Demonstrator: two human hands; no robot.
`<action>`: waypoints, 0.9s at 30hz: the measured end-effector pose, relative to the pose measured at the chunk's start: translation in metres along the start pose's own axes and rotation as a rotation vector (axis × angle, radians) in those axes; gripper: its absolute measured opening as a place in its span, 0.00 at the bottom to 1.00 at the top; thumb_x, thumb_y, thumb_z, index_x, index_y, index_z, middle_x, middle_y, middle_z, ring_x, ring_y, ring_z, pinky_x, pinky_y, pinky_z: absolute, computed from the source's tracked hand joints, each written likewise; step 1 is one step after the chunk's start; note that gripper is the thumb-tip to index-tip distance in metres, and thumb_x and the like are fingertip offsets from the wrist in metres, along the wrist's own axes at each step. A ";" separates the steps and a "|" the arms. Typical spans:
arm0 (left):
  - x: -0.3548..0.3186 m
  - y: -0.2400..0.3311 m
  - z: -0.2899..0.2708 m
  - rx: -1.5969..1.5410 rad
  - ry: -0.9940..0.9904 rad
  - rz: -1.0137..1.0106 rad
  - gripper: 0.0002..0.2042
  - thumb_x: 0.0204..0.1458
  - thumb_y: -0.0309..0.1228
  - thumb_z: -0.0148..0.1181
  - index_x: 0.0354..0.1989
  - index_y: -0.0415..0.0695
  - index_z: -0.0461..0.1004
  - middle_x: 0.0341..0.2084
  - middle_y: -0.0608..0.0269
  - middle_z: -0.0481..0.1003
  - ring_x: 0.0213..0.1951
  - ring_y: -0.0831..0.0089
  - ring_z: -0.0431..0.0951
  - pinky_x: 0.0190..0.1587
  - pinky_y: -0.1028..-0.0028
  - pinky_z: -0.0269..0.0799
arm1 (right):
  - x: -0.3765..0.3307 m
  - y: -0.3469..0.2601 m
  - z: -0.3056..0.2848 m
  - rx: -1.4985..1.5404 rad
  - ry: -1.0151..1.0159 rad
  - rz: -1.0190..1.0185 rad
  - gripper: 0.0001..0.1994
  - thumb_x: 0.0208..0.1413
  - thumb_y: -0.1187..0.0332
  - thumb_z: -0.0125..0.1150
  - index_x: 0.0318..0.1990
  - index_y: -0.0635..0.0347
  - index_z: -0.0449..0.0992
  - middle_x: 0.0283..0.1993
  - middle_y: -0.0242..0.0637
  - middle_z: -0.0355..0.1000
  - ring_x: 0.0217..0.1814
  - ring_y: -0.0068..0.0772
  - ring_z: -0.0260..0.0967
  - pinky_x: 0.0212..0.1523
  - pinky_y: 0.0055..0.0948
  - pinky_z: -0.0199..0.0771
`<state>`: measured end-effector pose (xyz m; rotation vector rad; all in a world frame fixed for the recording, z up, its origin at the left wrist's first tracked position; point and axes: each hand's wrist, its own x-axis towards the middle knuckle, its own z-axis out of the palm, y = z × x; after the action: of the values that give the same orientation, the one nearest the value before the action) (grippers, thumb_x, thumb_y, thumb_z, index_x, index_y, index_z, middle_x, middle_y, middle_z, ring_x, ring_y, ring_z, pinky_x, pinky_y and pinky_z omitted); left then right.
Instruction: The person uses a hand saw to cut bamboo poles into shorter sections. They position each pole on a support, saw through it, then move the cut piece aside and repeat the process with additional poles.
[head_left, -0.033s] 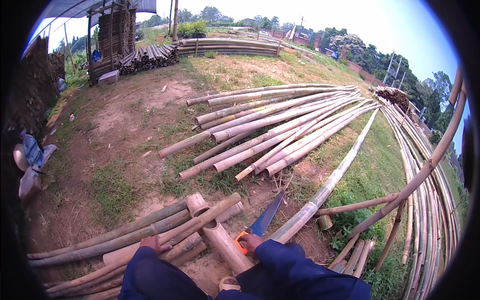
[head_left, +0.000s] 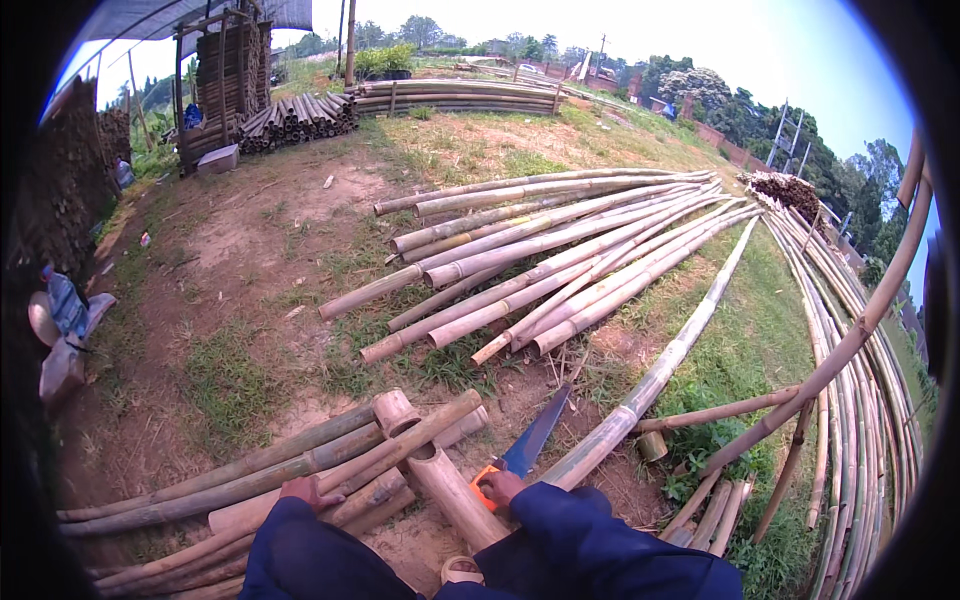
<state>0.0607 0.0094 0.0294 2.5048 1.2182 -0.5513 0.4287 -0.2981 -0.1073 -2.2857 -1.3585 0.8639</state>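
My right hand (head_left: 500,488) is closed round the orange handle of a handsaw (head_left: 537,432). The saw's blue blade slants up and away to the right, close to the ground. At the left, my left hand (head_left: 308,492) is closed on a bamboo pole (head_left: 432,422), its fingers partly hidden. This pole lies slantwise across the top of a thick bamboo piece (head_left: 458,498) in front of me. Beyond the crossing, a short bamboo stub (head_left: 396,410) sticks up beside the pole. More bamboo poles (head_left: 270,475) lie next to my left hand.
A long bamboo pole (head_left: 650,385) runs away to the right of the saw. Cut poles (head_left: 540,265) lie fanned out ahead. At the right, a slanted bamboo post (head_left: 800,400) stands before long stacked poles (head_left: 830,350). A water bottle (head_left: 66,303) is at the far left.
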 end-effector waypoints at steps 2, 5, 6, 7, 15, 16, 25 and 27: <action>-0.008 -0.007 -0.003 -0.019 0.027 -0.008 0.48 0.43 0.75 0.61 0.56 0.38 0.77 0.50 0.42 0.80 0.57 0.47 0.78 0.60 0.53 0.71 | 0.009 -0.006 0.004 -0.056 0.025 -0.005 0.21 0.60 0.59 0.59 0.58 0.55 0.78 0.47 0.47 0.81 0.49 0.52 0.79 0.52 0.45 0.77; 0.001 -0.004 -0.004 -0.008 -0.007 -0.040 0.49 0.43 0.75 0.61 0.57 0.39 0.77 0.52 0.42 0.80 0.57 0.48 0.78 0.60 0.53 0.71 | 0.020 -0.001 0.008 -0.031 0.004 0.041 0.22 0.60 0.60 0.59 0.60 0.57 0.77 0.51 0.50 0.80 0.54 0.55 0.77 0.56 0.46 0.76; 0.004 -0.004 -0.003 -0.009 -0.004 -0.022 0.49 0.43 0.75 0.61 0.57 0.39 0.77 0.52 0.43 0.80 0.57 0.48 0.78 0.60 0.53 0.71 | 0.023 0.001 0.009 -0.003 -0.009 0.061 0.22 0.60 0.60 0.59 0.60 0.58 0.77 0.53 0.52 0.79 0.56 0.56 0.77 0.58 0.47 0.75; 0.006 -0.006 -0.001 -0.013 0.002 -0.012 0.48 0.43 0.75 0.61 0.57 0.39 0.77 0.52 0.43 0.80 0.57 0.48 0.78 0.60 0.54 0.71 | 0.025 0.000 0.012 -0.013 -0.014 0.066 0.21 0.60 0.61 0.59 0.59 0.58 0.77 0.53 0.52 0.79 0.56 0.56 0.77 0.57 0.47 0.75; 0.004 -0.010 0.002 -0.018 0.018 -0.043 0.48 0.43 0.75 0.61 0.56 0.39 0.77 0.51 0.44 0.80 0.57 0.50 0.78 0.60 0.54 0.71 | 0.030 -0.028 -0.005 -0.091 -0.208 0.098 0.21 0.57 0.64 0.58 0.57 0.60 0.77 0.52 0.53 0.80 0.55 0.52 0.78 0.55 0.45 0.76; 0.003 -0.008 0.001 -0.014 0.010 -0.043 0.48 0.43 0.75 0.62 0.56 0.39 0.77 0.51 0.44 0.80 0.57 0.49 0.78 0.60 0.54 0.71 | 0.035 -0.014 0.007 -0.082 -0.223 0.127 0.20 0.57 0.65 0.59 0.57 0.61 0.78 0.51 0.52 0.80 0.55 0.51 0.78 0.54 0.45 0.76; 0.004 -0.005 -0.002 0.035 0.041 -0.005 0.48 0.44 0.76 0.59 0.56 0.40 0.76 0.49 0.42 0.81 0.54 0.49 0.80 0.57 0.55 0.74 | 0.071 -0.016 -0.015 -0.265 -0.581 0.063 0.17 0.55 0.64 0.66 0.49 0.64 0.81 0.47 0.50 0.82 0.49 0.47 0.81 0.49 0.43 0.79; 0.004 -0.003 -0.002 0.030 0.031 -0.013 0.48 0.44 0.76 0.58 0.56 0.40 0.76 0.49 0.42 0.81 0.54 0.50 0.80 0.57 0.55 0.74 | 0.072 -0.020 -0.019 -0.257 -0.568 0.074 0.19 0.52 0.62 0.68 0.48 0.64 0.82 0.46 0.51 0.82 0.49 0.48 0.81 0.49 0.44 0.79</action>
<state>0.0605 0.0150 0.0294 2.5411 1.2467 -0.5395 0.4536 -0.2254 -0.1049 -2.3902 -1.7005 1.5278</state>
